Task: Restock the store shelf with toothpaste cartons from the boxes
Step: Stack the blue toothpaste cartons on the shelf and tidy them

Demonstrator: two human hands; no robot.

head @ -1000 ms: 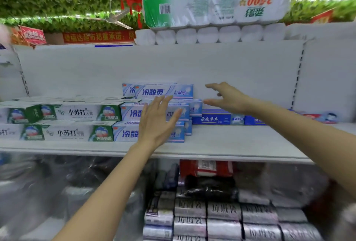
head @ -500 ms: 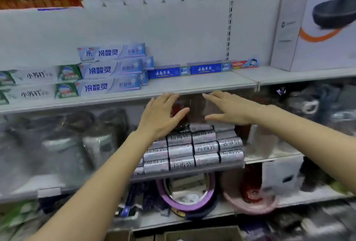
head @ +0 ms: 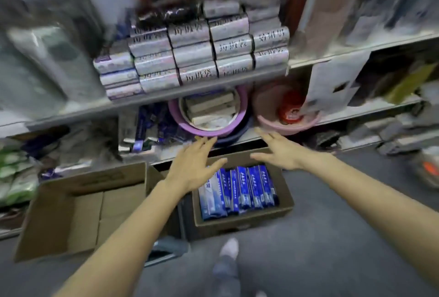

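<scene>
Held left hand (head: 194, 161) and right hand (head: 278, 154) above box (head: 242, 221) at lower centre, fingers spread, gripping nothing. Saw blue toothpaste cartons (head: 240, 192) standing inside, untouched. Judged restocking unfinished. Noted second box (head: 71, 213), lower left, seemingly empty.

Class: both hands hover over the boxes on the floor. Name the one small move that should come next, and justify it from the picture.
Probably lower both hands into the brown cardboard box and grip some of the blue toothpaste cartons packed in it. The left hand and right hand are open, hold nothing, and hover just above that box.
</scene>
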